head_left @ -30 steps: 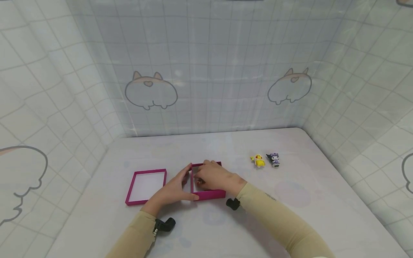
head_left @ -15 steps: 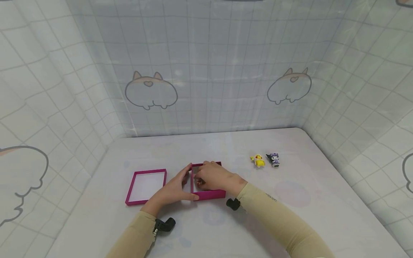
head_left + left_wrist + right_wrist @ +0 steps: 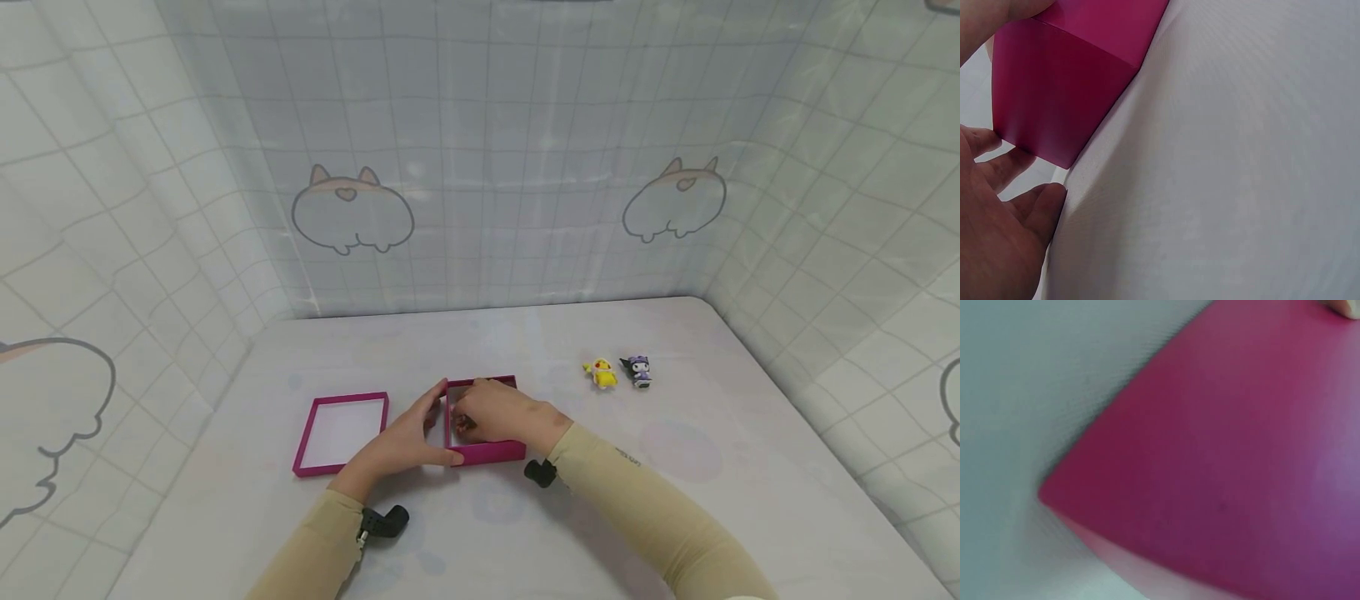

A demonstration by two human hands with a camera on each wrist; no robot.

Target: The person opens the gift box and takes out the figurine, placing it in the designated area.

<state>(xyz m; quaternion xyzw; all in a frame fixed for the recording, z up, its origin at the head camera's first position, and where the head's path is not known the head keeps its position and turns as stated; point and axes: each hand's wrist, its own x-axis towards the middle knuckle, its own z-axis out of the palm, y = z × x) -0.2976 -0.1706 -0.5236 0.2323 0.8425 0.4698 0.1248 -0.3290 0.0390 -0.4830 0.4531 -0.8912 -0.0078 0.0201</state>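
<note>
A deep pink box (image 3: 491, 452) sits open-topped near the middle of the table. My left hand (image 3: 405, 439) spans its left side, thumb on the front corner and fingers at the back corner. In the left wrist view, fingertips press one edge of the box (image 3: 1054, 94). My right hand (image 3: 504, 411) reaches down inside the box with its fingers bent. The box wall and the hand itself hide the fingertips, so I cannot tell whether they hold anything. The right wrist view is filled mostly by the outer wall of the box (image 3: 1210, 456).
Left of the box lies a shallow pink lid (image 3: 348, 398), its white inside facing up. At the right back stand a yellow figurine (image 3: 602, 374) and a black-and-purple figurine (image 3: 637, 371). Tile-patterned curtains (image 3: 517, 167) enclose the table (image 3: 420, 342) at the back and sides.
The right hand has sunk very slightly into the box. The left hand, box, lid and figurines keep their places.
</note>
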